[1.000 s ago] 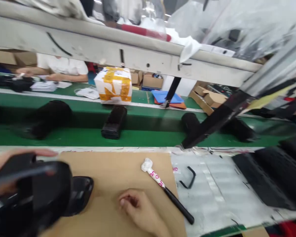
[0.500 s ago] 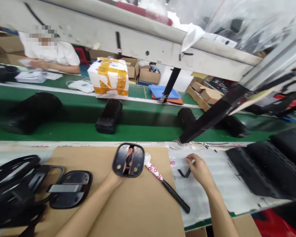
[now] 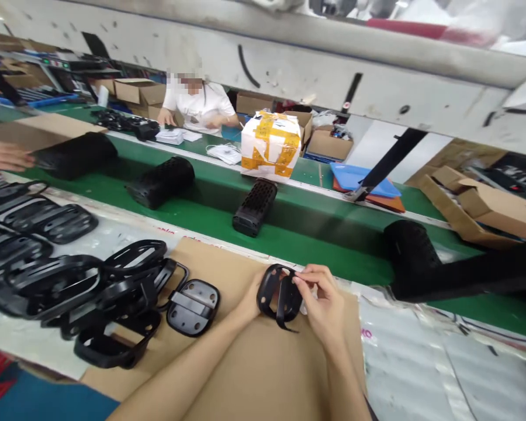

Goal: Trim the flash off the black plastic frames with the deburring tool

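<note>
My left hand [image 3: 253,295] holds a black plastic bracket [image 3: 269,290] from its left and behind, upright above the brown cardboard sheet [image 3: 245,374]. At the bracket's right side my right hand [image 3: 322,295] pinches the top of a thin black strip [image 3: 282,307]. The strip runs down across the bracket's opening, its lower end curling out to the right. Another black bracket with a bar across its middle [image 3: 193,307] lies on the cardboard to the left.
A pile of black brackets [image 3: 65,280] covers the left of the bench. Black cylindrical units [image 3: 255,207] stand along the green belt [image 3: 210,225]. A person [image 3: 199,105] sits beyond it; another person's hand [image 3: 4,156] shows at the far left. A black post [image 3: 477,269] crosses at right.
The view has swung left. My right hand has come from the white sheet to the bracket, now with a black strip pinched in it. The bracket has turned in my left hand.
</note>
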### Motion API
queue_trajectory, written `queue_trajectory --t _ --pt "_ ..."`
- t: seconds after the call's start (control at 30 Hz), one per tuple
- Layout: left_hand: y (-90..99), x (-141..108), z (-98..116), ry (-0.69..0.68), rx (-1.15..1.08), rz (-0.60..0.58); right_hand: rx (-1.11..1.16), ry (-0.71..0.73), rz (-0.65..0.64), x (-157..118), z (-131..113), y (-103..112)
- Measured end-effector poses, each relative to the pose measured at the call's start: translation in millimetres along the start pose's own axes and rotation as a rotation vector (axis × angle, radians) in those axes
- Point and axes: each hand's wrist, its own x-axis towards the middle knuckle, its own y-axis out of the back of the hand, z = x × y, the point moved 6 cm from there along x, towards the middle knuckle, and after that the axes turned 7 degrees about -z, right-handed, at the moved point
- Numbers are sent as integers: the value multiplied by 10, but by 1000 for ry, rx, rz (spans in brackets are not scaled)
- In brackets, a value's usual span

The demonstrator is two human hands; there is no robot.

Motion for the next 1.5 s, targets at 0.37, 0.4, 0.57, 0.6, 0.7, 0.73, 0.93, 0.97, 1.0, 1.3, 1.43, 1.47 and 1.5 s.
queue_trajectory --t 0.37,0.4,0.57,0.6,0.7,0.73,0.93,0.97,1.0,1.3,1.43,1.47,1.5 --pt "-150 -178 290 -58 87 -30 -119 135 216 -186 33 75" --pt "-140 -172 294 -64 92 -34 -118 129 218 -184 28 70" --pt "-120 -153 254 -80 159 -103 -128 94 237 -191 78 59" --pt "-109 -153 233 -84 175 -109 -122 93 240 -197 90 50" --pt "-85 -151 152 -91 198 -132 -84 90 247 -210 116 13" --pt "-86 -148 129 -90 187 -145 -79 92 245 -210 118 0" --pt "-107 -123 87 -10 -35 -83 -162 122 208 -190 104 11" --pt "-113 -127 91 10 -57 -66 -179 122 211 -191 107 25" --pt "-120 -134 102 25 -73 -52 -193 119 214 -192 113 36" --pt "-230 -252 471 -127 86 -132 -190 78 219 -220 245 42" --pt "-204 -223 413 -130 97 -87 -170 46 209 -203 266 1" --pt "-186 -212 388 -137 95 -61 -168 33 200 -198 270 -15" --pt "-166 -204 367 -147 90 -33 -167 18 189 -194 277 -31"
